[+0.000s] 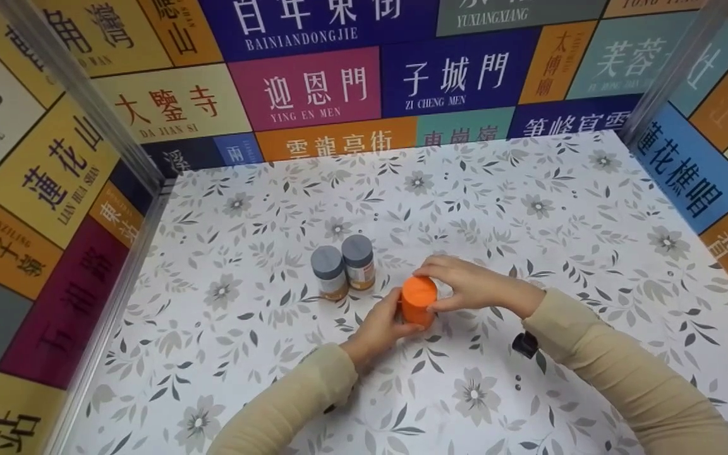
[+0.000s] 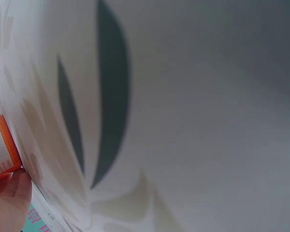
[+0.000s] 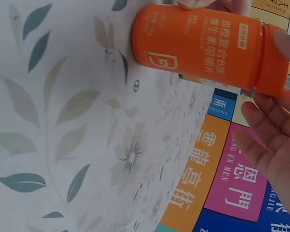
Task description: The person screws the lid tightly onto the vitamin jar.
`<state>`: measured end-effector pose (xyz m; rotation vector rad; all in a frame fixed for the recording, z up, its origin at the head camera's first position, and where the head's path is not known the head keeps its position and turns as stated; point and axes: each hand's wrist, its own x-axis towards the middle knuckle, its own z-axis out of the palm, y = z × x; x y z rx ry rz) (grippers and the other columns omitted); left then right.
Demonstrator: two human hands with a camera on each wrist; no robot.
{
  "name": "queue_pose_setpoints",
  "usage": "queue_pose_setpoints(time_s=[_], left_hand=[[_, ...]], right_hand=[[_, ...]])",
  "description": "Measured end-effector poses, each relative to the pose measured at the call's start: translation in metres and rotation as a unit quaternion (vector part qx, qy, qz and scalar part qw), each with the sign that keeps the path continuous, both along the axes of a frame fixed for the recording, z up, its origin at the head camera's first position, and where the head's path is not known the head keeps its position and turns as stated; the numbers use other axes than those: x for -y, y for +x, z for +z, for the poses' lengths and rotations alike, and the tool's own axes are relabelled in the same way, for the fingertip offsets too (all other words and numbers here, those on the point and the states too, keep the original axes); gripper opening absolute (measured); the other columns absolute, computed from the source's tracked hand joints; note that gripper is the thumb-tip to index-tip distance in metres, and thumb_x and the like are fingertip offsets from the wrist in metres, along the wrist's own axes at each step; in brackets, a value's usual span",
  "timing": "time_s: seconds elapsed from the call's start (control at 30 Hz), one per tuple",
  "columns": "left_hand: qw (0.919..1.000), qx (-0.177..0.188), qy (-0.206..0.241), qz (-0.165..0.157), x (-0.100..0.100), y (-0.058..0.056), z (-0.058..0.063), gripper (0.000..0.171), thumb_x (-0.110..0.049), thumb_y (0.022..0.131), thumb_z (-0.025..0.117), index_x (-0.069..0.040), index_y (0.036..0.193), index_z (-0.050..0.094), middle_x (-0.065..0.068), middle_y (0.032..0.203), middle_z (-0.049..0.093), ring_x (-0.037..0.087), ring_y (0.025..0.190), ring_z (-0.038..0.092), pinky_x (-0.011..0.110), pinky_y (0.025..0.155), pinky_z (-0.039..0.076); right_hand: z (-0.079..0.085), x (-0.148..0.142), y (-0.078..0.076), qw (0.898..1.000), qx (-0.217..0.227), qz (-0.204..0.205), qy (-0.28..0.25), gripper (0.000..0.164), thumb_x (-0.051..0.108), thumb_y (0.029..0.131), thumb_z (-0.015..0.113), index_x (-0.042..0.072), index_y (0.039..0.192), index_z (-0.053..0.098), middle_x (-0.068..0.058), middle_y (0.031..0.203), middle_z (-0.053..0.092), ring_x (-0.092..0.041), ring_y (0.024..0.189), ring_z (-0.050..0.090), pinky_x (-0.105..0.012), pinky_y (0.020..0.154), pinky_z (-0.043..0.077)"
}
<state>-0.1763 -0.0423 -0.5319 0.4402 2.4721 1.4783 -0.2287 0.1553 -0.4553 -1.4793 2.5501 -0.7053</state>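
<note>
An orange vitamin bottle [image 1: 419, 303] stands upright on the table, its printed front facing the right wrist camera. My left hand [image 1: 380, 325] grips the body low down, thumb at the near side. At the top, my right hand [image 1: 465, 284] holds the orange cap [image 3: 273, 60] between thumb and fingers; the other fingers spread loosely beside it. The left wrist view catches only a labelled side of the bottle [image 2: 1, 150] and part of the left hand [image 2: 12, 203] at the edge.
Two grey-capped bottles, a nearer one [image 1: 329, 268] and a farther one [image 1: 359, 259], stand side by side left of the orange bottle. A floral cloth [image 1: 225, 234] covers the table. Panels with coloured signs [image 1: 316, 88] rise behind and at both sides.
</note>
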Motion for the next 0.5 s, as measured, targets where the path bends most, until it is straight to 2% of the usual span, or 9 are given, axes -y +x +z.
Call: queue_pose_setpoints(time_s=[0.13, 0.27, 0.4, 0.5], left_hand=[[1.0000, 0.002, -0.003, 0.002, 0.000, 0.000, 0.000, 0.059, -0.022, 0.077, 0.073, -0.010, 0.127, 0.043, 0.003, 0.122, 0.055, 0.014, 0.112, 0.050, 0.032, 0.102, 0.036], [1.0000, 0.007, -0.002, 0.003, 0.000, -0.001, 0.000, 0.059, -0.023, 0.077, 0.073, -0.012, 0.128, 0.043, 0.002, 0.123, 0.054, 0.013, 0.113, 0.050, 0.032, 0.102, 0.036], [0.9999, 0.013, 0.006, 0.004, -0.001, -0.001, -0.001, 0.060, -0.024, 0.076, 0.073, -0.012, 0.127, 0.044, 0.002, 0.123, 0.054, 0.013, 0.114, 0.049, 0.033, 0.103, 0.035], [0.9999, 0.015, 0.006, 0.004, 0.000, -0.001, -0.001, 0.059, -0.024, 0.076, 0.074, -0.012, 0.126, 0.044, 0.002, 0.123, 0.055, 0.014, 0.115, 0.049, 0.033, 0.104, 0.034]], right_hand=[[-0.002, 0.004, 0.003, 0.999, 0.009, -0.053, 0.005, 0.048, 0.036, 0.072, 0.072, 0.005, 0.106, 0.056, -0.004, 0.098, 0.055, -0.021, 0.090, 0.052, -0.034, 0.079, 0.045], [-0.002, 0.006, 0.006, 0.995, 0.015, -0.094, 0.030, 0.055, 0.047, 0.069, 0.073, 0.008, 0.102, 0.053, -0.002, 0.096, 0.053, -0.018, 0.088, 0.051, -0.034, 0.078, 0.045], [0.003, 0.003, 0.006, 0.995, 0.035, -0.086, 0.035, 0.071, 0.046, 0.067, 0.075, 0.003, 0.117, 0.050, -0.008, 0.108, 0.055, -0.022, 0.101, 0.051, -0.041, 0.089, 0.044], [0.008, -0.002, 0.005, 0.995, 0.064, -0.062, 0.036, 0.078, 0.040, 0.069, 0.075, -0.001, 0.128, 0.044, -0.015, 0.121, 0.052, -0.031, 0.116, 0.045, -0.048, 0.099, 0.037]])
